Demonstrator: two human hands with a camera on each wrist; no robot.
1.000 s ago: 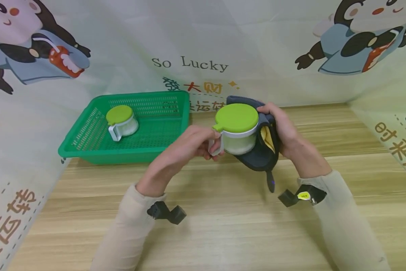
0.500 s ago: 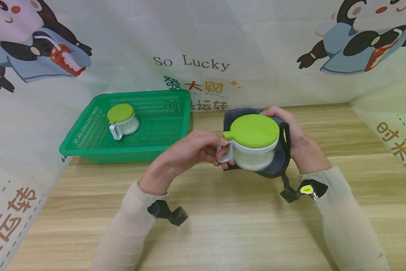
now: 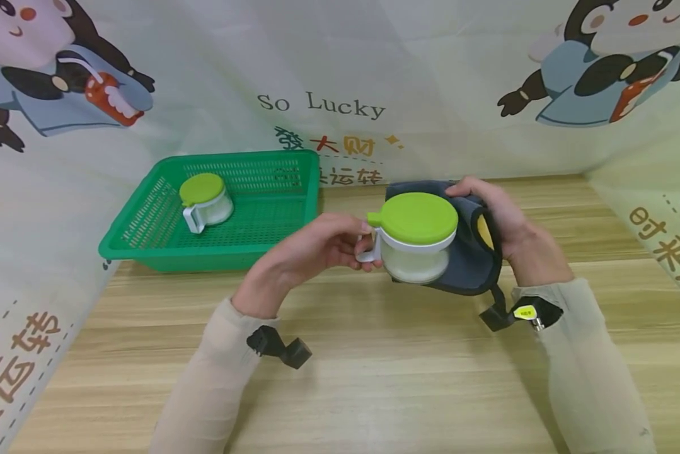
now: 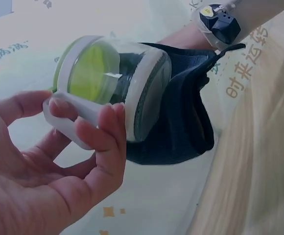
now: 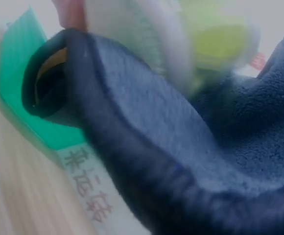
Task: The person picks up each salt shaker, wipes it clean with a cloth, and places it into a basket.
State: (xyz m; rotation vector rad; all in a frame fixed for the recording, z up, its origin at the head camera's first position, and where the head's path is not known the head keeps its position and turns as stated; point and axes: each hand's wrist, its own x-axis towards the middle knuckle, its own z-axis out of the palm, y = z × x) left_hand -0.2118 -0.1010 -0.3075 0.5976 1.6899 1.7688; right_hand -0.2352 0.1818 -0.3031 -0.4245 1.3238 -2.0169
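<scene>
My left hand (image 3: 325, 246) pinches the white handle (image 4: 76, 117) of a clear seasoning jar (image 3: 416, 261) with a bright green lid (image 3: 419, 218). The jar is held up above the table, lid upward. Behind it and along its right side, my right hand (image 3: 507, 217) grips a dark blue-grey cloth (image 3: 470, 265) with black edging, a yellow inner side and a hanging strap. In the left wrist view the cloth (image 4: 181, 112) lies against the jar's base. Most of the right hand's fingers are hidden behind the cloth, and the right wrist view is blurred.
A green plastic basket (image 3: 203, 260) stands at the back left of the wooden table (image 3: 374, 378). Inside it sits a second jar (image 3: 217, 211) with a green lid and white handle. A printed cloth backdrop (image 3: 442, 75) closes off the back and sides.
The jar came right and nearer, then shifted slightly left. The dark cloth and right hand moved right, and more of the cloth now shows beside the jar. The basket stayed still.
</scene>
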